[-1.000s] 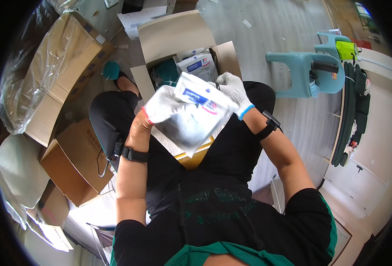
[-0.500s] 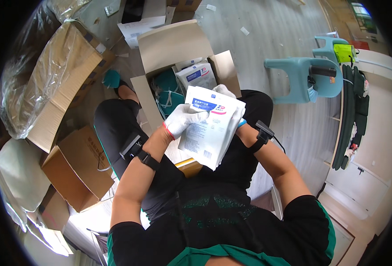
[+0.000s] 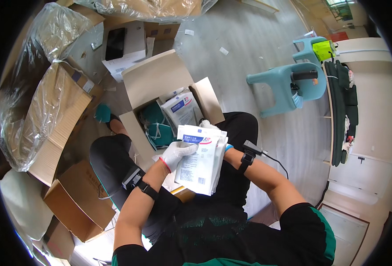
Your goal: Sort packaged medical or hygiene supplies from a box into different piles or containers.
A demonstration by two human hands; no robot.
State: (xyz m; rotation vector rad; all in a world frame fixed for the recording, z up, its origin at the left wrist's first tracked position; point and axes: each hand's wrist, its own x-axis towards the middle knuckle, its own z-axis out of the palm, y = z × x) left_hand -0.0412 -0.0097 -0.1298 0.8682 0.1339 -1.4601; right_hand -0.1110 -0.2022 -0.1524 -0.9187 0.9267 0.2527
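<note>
A small stack of flat white packets (image 3: 196,164) with blue and red print is held upright in front of my body. My left hand (image 3: 178,155), in a white glove, grips the stack's left edge, thumb across the front. Behind the top right corner, my gloved right hand (image 3: 208,125) holds the same stack, its fingers mostly hidden. Just beyond stands an open cardboard box (image 3: 158,77) between my legs. Inside it are teal face masks (image 3: 158,126) with white straps on the left, and more white packets (image 3: 181,107) on the right.
An open brown carton (image 3: 78,199) lies left of my leg. Farther left are large cartons under clear plastic wrap (image 3: 40,106). A phone (image 3: 115,44) rests on a white box at the back. Light-blue stools (image 3: 271,84) stand to the right. Cables run from devices on both wrists.
The whole view has shifted, so the box and the packets appear lower and more to the left. Both hands keep their hold on the stack.
</note>
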